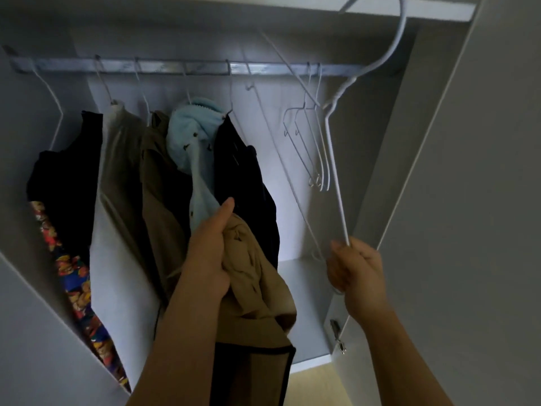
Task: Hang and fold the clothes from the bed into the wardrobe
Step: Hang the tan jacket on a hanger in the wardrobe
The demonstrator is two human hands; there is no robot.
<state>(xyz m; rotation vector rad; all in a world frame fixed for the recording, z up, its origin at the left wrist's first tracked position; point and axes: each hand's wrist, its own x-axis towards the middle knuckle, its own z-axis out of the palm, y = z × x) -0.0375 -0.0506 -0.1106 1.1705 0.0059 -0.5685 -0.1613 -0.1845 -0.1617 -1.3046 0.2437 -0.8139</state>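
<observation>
Wardrobe (pixel 371 142) holds hung clothes (pixel 123 171) centre-left; left hand (pixel 207 253) grips a tan garment (pixel 254 288), right hand (pixel 354 265) pinches a white hanger (pixel 342 212).

- left hand (pixel 209 253) grips bunched tan garment (pixel 257 291), thumb up, held just in front of the hung clothes
- right hand (pixel 355 266) pinches one wire of a white hanger (pixel 337 183); hanger tilted, hook up by the top shelf (pixel 433 8), off the rail (pixel 175 67)
- hung on rail, left to right: black top (pixel 67 171), pale grey garment (pixel 117 200), khaki jacket (pixel 158 186), light blue fleece (pixel 193 127), navy garment (pixel 246 171)
- colourful print fabric (pixel 76 282) hangs below black top
- bare white hangers (pixel 310 148) bunched at right end of rail
- wardrobe door (pixel 468 200) open at right, hinge (pixel 336 332) near its lower edge
- wood floor (pixel 310 385) at bottom
</observation>
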